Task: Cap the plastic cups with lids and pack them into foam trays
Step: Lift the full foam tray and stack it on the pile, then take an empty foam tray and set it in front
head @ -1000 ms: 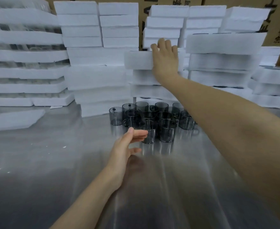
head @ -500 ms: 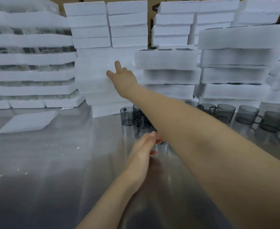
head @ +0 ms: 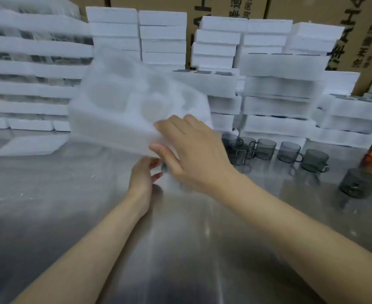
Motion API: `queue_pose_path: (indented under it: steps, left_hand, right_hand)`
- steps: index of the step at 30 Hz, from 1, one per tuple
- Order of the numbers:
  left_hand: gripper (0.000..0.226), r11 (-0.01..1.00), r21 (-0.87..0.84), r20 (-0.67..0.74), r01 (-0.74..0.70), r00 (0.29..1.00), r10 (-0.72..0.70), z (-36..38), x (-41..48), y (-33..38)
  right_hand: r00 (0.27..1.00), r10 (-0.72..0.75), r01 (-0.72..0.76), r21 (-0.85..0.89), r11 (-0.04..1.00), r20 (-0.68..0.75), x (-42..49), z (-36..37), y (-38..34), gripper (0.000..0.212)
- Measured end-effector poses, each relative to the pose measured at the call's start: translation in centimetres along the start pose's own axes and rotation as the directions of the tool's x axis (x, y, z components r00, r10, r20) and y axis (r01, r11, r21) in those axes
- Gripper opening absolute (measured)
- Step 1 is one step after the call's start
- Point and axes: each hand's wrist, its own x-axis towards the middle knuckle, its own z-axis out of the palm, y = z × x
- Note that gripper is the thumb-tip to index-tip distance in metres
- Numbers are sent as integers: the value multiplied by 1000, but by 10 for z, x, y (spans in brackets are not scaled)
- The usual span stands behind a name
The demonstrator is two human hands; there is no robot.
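Right hand point(head: 193, 154) up front, gripping the near corner of a white moulded foam tray point(head: 114, 110), fingers spread over the top and thumb tucked against the lower edge. The tray is in the air above the shiny metal desk point(head: 180, 249), tilted with its far side raised, round pockets facing the camera and the whole thing smeared by blur. Left hand point(head: 145, 176) sits just below that same corner, fingertips up near the tray's underside; whether it touches or holds anything, I cannot tell, and a small dark shape between the two hands is too blurred to name. Over to the right, smoky grey see-through plastic cups point(head: 289, 151) with handles stand upright on the desk, a tight cluster just beside the right hand, then a loose row trailing outward, one standing alone nearest the camera. Behind it all, stacks of white foam trays point(head: 283, 64) line the back of the desk, with brown cardboard boxes point(head: 301, 9) behind them. A flat white foam sheet point(head: 31, 145) lies on the desk at far left.
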Motion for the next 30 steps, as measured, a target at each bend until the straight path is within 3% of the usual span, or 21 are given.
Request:
queue_pose_path:
  steps: [2,5,6,9,11,12,14,16,18,21,24,26,30]
  left_hand:
    - [21,997,12,16,72,997,-72,-7,-3,-3]
    - [27,942,-324,-6,84,996,-91,-2,-8,11]
    - [27,926,-372,-21,65,997,-79,-1,-9,15]
    - [24,912,-400,56,88,996,-71,-1,-13,16]
    - [22,893,-434,99,117,992,-81,-3,-18,14]
    - [20,888,-444,115,122,990,-79,-4,-19,15]
    - [23,943,-321,147,85,988,-39,-6,-22,17]
    - [35,997,-80,220,-11,975,28,-8,-28,15]
    - [44,999,19,293,-47,955,40,-5,-34,13]
    - [48,1000,16,351,-26,936,19,3,-36,8]
    - [49,997,38,372,-61,927,43,7,-31,3]
    - [48,996,30,366,-81,928,65,6,-26,1]
    - [42,984,65,334,-164,933,134,5,-19,0]
  right_hand:
    - [984,22,-12,-57,998,177,-42,-36,8,41]
    - [832,50,-23,-55,998,552,-95,-60,15,44]
    - [804,39,-26,-30,999,593,-107,-60,14,42]
    - [912,1,-35,75,997,411,-119,-54,15,43]
    - [965,204,-237,219,947,164,-118,-53,28,42]
    - [934,355,-347,314,884,34,-119,-53,41,41]
    - [779,611,-520,397,756,-144,-128,-56,76,34]
    - [676,705,-678,193,709,-215,-148,-58,118,27]
    - [571,782,-817,-81,570,-250,-172,-58,155,34]
    - [227,909,-974,-83,211,-351,-193,-59,186,48]
    - [4,954,-1000,6,6,-300,-197,-63,203,55]
    - [-40,967,-999,17,-37,-250,-198,-66,211,54]
    - [108,989,-994,-44,104,-102,-196,-60,205,35]
